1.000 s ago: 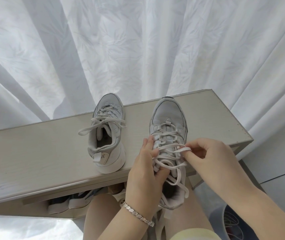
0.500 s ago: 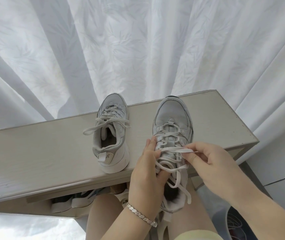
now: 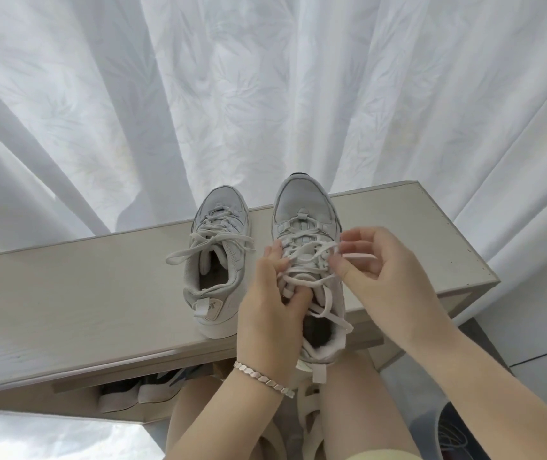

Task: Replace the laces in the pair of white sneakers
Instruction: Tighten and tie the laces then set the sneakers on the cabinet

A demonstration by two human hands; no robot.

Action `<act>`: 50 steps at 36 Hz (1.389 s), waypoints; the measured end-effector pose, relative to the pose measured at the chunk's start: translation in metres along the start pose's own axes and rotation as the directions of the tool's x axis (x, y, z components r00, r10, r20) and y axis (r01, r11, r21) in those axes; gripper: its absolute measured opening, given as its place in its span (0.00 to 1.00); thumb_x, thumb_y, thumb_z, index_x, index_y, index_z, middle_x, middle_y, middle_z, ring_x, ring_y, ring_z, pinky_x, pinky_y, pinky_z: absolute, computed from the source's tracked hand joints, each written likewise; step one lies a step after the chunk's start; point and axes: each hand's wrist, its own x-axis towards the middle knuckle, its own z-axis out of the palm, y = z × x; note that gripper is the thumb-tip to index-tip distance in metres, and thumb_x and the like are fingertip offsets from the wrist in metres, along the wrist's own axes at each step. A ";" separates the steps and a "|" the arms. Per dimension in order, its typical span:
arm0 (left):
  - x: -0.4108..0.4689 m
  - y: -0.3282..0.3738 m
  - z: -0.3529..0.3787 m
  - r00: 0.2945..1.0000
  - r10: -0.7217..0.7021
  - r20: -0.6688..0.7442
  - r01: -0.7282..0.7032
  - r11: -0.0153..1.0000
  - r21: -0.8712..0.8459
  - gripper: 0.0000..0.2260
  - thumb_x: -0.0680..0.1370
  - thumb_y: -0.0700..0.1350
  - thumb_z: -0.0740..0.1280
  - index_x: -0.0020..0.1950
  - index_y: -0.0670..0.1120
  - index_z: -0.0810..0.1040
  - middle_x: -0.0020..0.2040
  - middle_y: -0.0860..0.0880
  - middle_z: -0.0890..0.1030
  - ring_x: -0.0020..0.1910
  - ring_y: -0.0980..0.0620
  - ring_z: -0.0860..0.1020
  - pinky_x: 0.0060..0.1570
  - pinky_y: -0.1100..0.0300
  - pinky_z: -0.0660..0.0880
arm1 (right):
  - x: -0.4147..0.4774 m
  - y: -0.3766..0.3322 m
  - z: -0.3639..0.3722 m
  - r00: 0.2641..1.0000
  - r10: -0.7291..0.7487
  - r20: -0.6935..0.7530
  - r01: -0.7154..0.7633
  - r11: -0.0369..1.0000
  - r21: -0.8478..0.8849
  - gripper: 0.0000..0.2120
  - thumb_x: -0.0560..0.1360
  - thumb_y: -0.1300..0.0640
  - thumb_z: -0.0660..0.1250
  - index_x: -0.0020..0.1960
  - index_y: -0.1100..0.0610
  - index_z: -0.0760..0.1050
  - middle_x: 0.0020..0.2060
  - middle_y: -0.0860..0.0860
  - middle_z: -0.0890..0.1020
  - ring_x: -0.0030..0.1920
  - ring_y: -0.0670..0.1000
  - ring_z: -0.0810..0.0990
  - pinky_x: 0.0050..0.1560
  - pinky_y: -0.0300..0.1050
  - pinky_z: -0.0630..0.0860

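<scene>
White lace [image 3: 359,256] end now pulled farther right, pinched in right grip [image 3: 381,270]; left grip [image 3: 265,310] clasps the sneaker [image 3: 305,207]

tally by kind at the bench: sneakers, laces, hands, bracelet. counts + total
White sneakers: 2, free sneaker, held sneaker
Laces: 2, loose lace, pinched lace
Hands: 2, left hand, right hand
Bracelet: 1
Bench: 1
Total: 8

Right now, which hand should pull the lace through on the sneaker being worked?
Right, likely. The right hand pinches the lace end beside the eyelets, free to pull; the left hand grips the sneaker across its lacing, steadying it.
</scene>
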 end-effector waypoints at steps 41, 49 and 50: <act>-0.013 -0.012 0.017 0.994 0.103 -0.047 -0.103 0.995 0.010 0.09 0.69 0.57 0.62 0.44 0.59 0.65 0.62 0.59 0.71 0.67 0.64 0.65 0.56 0.72 0.70 | -0.021 -0.007 -0.005 0.965 -0.116 0.233 0.200 0.904 -0.377 0.06 0.74 0.50 0.65 0.40 0.49 0.77 0.31 0.44 0.76 0.36 0.42 0.73 0.37 0.31 0.66; -0.014 -0.014 0.017 0.989 0.138 -0.051 -0.138 0.990 0.004 0.09 0.69 0.56 0.63 0.48 0.60 0.67 0.61 0.57 0.73 0.67 0.61 0.67 0.56 0.65 0.73 | -0.010 -0.024 0.007 0.986 0.004 0.170 0.099 0.795 -0.598 0.09 0.66 0.40 0.70 0.36 0.43 0.73 0.30 0.44 0.70 0.36 0.43 0.69 0.34 0.35 0.62; -0.014 -0.014 0.017 0.989 0.137 -0.051 -0.138 0.990 -0.004 0.09 0.69 0.55 0.62 0.48 0.59 0.67 0.61 0.57 0.73 0.67 0.60 0.68 0.57 0.66 0.72 | -0.009 -0.026 0.008 0.985 0.028 0.169 0.082 0.788 -0.610 0.10 0.64 0.40 0.71 0.36 0.44 0.73 0.31 0.44 0.70 0.36 0.43 0.69 0.33 0.34 0.62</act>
